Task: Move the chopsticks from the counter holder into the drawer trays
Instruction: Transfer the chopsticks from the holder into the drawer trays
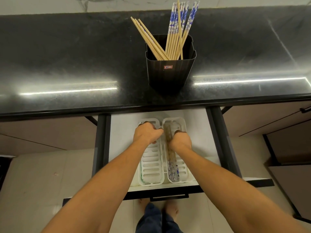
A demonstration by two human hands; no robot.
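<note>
- Down in the open white drawer [121,132], side by side and touching: left white slotted plastic tray [150,165], bare in its near half, and right white slotted plastic tray [184,169]
- Lengthwise in the right tray: bundle of bamboo chopsticks with blue-and-white patterned ends [171,157], patterned ends nearest
- Right hand [180,142]: clamps round the middle of that bundle, low in the tray
- Left hand [146,133]: curls over the far end of the left tray, apparently steadying it; just beside the right hand, not touching it
- Farther off, on the glossy black stone counter [67,64]: tall black ribbed plastic holder [170,74], near the front edge, with plain bamboo chopsticks [148,37] leaning left and more blue-patterned chopsticks [175,22] nearly upright; most of the job left, by the look of it
- Risk of sticks rolling askew or over the rim into the left tray, through an uneven release
- Risk of a light tray sliding once unsteadied
- Risk of knocking the top-heavy holder off the edge, through a careless reach upward
</note>
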